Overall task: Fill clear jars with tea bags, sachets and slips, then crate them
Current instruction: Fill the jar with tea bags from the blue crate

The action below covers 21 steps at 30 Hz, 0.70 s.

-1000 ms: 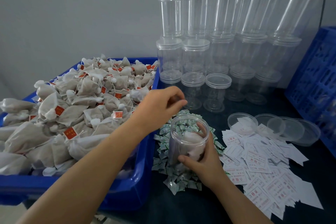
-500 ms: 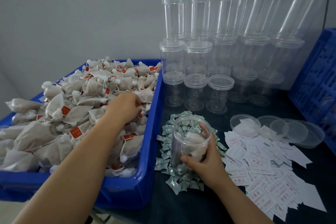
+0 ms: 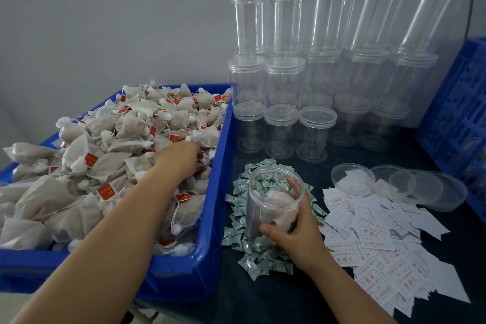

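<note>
The right hand (image 3: 294, 229) was wrapped around the open jar (image 3: 274, 205), thumb across the near wall and fingers curled round the far side, showing through the clear plastic. The jar stood upright on the heap of green sachets (image 3: 252, 250) with no lid on, and a few tea bags already lay inside it. The left hand (image 3: 181, 158) reached into the blue tub (image 3: 210, 258), palm down on the piled tea bags (image 3: 105, 166); its fingertips were buried among them, so I could not tell whether they had closed on a bag or merely rested there.

The step in hand seemed to be fetching another tea bag for the jar. It would go best if the left hand pinched one bag by its body, not its string or red tag, since the strings looked tangled and could drag neighbours out over the tub's rim. The right hand should hold the jar steady and upright, because the loose sachets beneath it made a shifting base.

The paper slips (image 3: 381, 252) lay spread just right of the jar, with loose lids (image 3: 423, 187) beyond them. Empty jars (image 3: 315, 87) were stacked against the wall, and a blue crate (image 3: 457, 118) stood at the far right.
</note>
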Each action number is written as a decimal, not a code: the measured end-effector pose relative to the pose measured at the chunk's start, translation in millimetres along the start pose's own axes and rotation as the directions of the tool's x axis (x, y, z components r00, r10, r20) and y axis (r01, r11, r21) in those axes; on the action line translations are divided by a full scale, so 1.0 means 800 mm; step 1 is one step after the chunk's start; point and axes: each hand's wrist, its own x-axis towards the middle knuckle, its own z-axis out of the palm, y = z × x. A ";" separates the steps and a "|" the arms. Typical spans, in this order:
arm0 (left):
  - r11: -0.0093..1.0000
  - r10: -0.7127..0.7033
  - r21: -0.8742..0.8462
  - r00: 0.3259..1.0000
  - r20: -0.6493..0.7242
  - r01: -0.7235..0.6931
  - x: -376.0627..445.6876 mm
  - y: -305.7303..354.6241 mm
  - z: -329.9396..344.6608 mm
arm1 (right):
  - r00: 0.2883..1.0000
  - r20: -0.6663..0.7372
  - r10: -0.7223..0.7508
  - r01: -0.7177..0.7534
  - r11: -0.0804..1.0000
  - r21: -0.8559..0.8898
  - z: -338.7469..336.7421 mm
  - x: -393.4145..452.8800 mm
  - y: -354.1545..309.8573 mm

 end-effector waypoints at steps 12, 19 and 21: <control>0.976 -0.115 -0.205 0.978 -0.173 0.078 -0.001 -0.007 -0.008 | 1.000 -0.017 -0.007 0.007 1.000 -0.016 0.001 0.000 0.000; 0.912 -0.207 -0.397 0.950 -0.235 0.101 -0.006 -0.008 -0.016 | 1.000 -0.012 -0.009 0.008 1.000 -0.009 0.001 0.001 0.001; 0.884 -0.229 -0.459 0.935 -0.272 0.084 -0.006 -0.010 -0.019 | 1.000 -0.016 -0.004 0.004 1.000 -0.005 0.001 0.000 -0.001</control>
